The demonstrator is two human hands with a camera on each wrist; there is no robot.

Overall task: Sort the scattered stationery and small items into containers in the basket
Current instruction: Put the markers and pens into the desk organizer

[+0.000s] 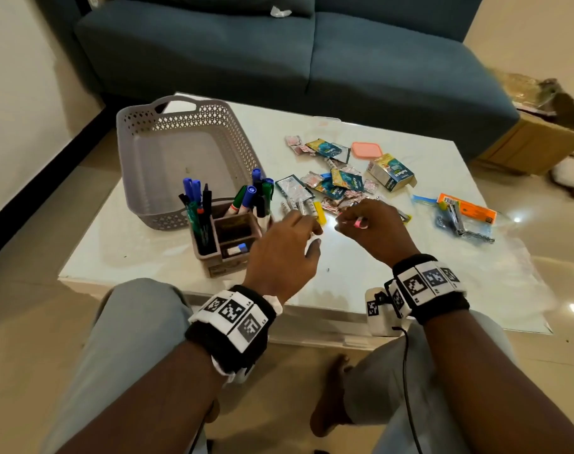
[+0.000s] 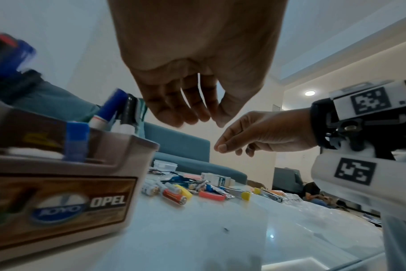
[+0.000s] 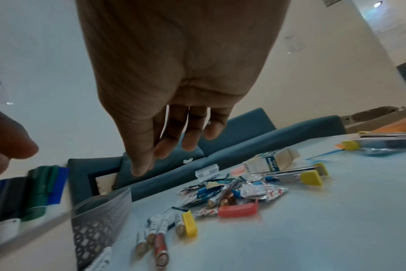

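Grey-trousered knees [image 1: 138,326] are being seen nearest the camera, at the near edge of the white glossy desk [image 1: 377,267]. Both hands are being held above the desk, near each other but apart. The left hand [image 1: 284,253] is being held with loosely curled fingers [image 2: 174,113] around nothing, just right of the brown plastic pen organiser [image 1: 226,244]. The right hand [image 1: 370,229] is being shown in the head view with a small pink item [image 1: 359,222] pinched at its fingertips; what the item is cannot be told.

Blue, green and black markers [image 1: 246,198] are being kept upright in the organiser, which is standing on the desk against the near wall of the grey perforated plastic basket [image 1: 181,152], outside it. Nothing can be seen lying in the basket.

Scattered items are lying beyond the hands: white and red batteries [image 3: 160,236], a yellow plastic clip [image 3: 190,222], a coral-pink clip [image 3: 238,210], foil sachets [image 1: 331,188], a small teal-and-cream carton [image 1: 390,173] tipped on its side, a salmon rectangular lid [image 1: 367,149], and a clear zip bag with an orange card [image 1: 464,214] well to the right.
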